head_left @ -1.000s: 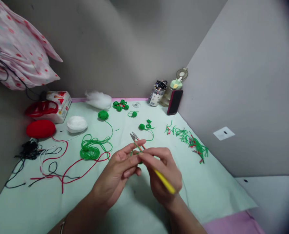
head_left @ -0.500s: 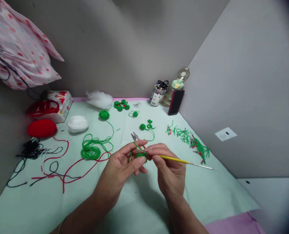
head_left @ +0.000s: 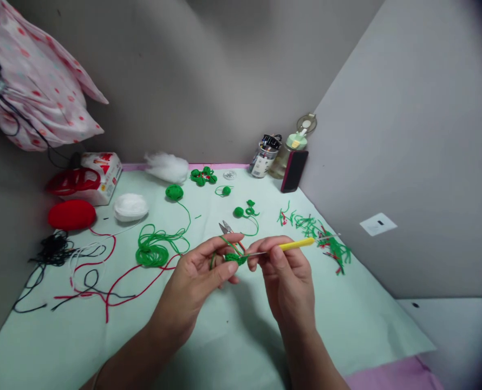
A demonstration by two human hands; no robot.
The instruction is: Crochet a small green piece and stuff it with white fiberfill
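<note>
Green crochet piece (head_left: 235,259), just above the table (head_left: 225,346): we are pinching it in the left hand (head_left: 196,281) and clamping the right hand (head_left: 285,276) on the yellow crochet hook (head_left: 295,245); a firm pinch and small hook strokes seem wise.

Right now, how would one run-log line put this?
left hand: pinches green crochet piece | right hand: holds yellow crochet hook, tip at piece | snips: on mint cloth behind hands

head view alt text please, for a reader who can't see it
The left hand pinches a small green yarn piece; the right hand holds a yellow-handled hook to it, above a pale green table with snips.
</note>
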